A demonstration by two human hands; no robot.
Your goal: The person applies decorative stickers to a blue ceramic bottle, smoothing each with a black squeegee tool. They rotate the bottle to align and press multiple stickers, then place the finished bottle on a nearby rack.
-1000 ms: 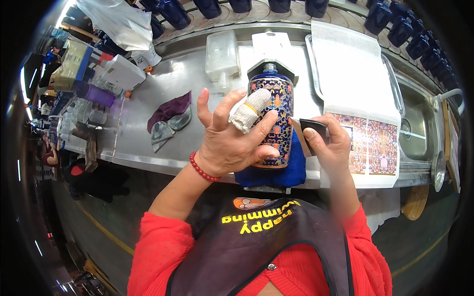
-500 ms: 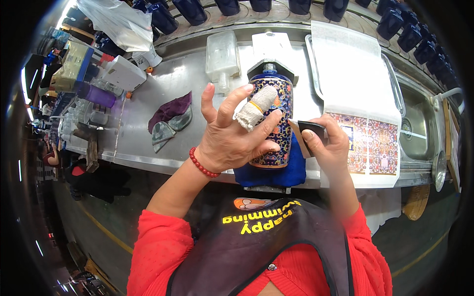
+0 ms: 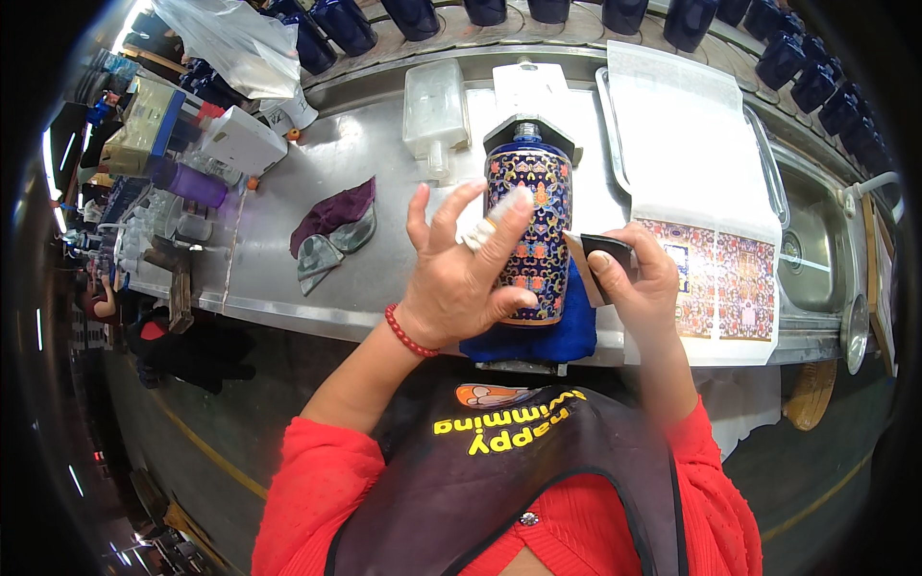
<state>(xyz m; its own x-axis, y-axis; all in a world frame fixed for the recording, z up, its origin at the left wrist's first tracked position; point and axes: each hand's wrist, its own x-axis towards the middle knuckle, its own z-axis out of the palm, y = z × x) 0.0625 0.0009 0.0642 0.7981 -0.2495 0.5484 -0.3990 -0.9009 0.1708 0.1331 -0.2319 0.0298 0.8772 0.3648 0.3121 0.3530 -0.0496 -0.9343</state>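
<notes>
By my counter's (image 3: 259, 274) near edge lies the bottle (image 3: 545, 259), its base end on a cloth (image 3: 538, 348), its neck toward the far edge. My left hand (image 3: 456, 274) is over its left side; my right hand (image 3: 639, 278), holding a scraper (image 3: 609, 253), is just right. Further right, sheets (image 3: 682, 144) lie across a tray (image 3: 612, 144), beside the sink (image 3: 809, 254). A rag (image 3: 334, 219) lies left; a conveyor (image 3: 448, 31) runs behind.

You have a purple cloth (image 3: 331, 216) at ten o'clock, a purple container (image 3: 188, 182) farther out, and a metal sink (image 3: 807, 290) at three.
</notes>
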